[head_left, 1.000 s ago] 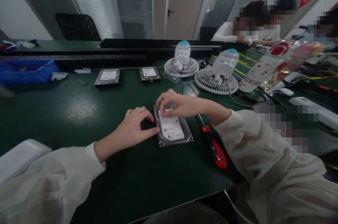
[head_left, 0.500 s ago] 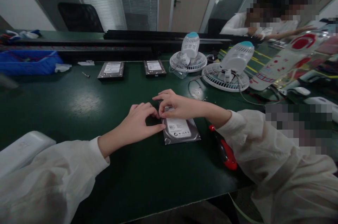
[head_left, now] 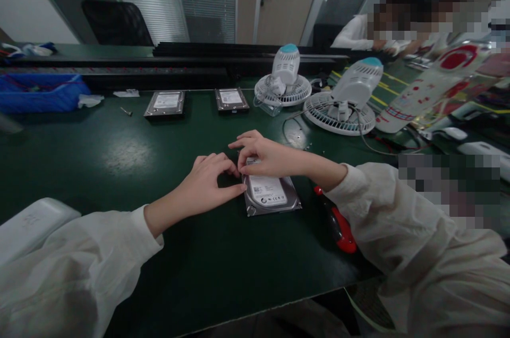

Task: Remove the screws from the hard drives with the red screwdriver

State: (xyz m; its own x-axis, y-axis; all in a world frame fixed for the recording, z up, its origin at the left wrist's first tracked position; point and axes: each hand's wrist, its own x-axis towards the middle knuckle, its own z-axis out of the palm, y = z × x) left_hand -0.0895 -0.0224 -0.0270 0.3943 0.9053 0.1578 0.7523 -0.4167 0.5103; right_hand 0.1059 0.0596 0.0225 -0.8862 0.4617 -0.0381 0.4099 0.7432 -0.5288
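Note:
A hard drive (head_left: 271, 192) with a white label lies flat on the green table in front of me. My left hand (head_left: 207, 186) holds its left edge, thumb and curled forefinger resting against the side. Over the drive's far left part reaches my right hand (head_left: 263, 157), thumb and forefinger pinched together close to the left fingertips. Whatever is in that pinch is too small or hidden to make out. The right hand covers the far end of the drive. Beside my right sleeve lies a red and black screwdriver (head_left: 337, 221).
Two more hard drives (head_left: 165, 103) (head_left: 231, 100) lie further back. Behind on the right are two white fans (head_left: 285, 80) (head_left: 346, 104) with cables. Small screws (head_left: 298, 137) lie near them. A blue bin (head_left: 40, 93) stands at left, a white case (head_left: 40, 226) nearer. People sit at far right.
The view has shifted slightly. Both hands keep almost the same pose at the hard drive, and nothing on the table has visibly moved.

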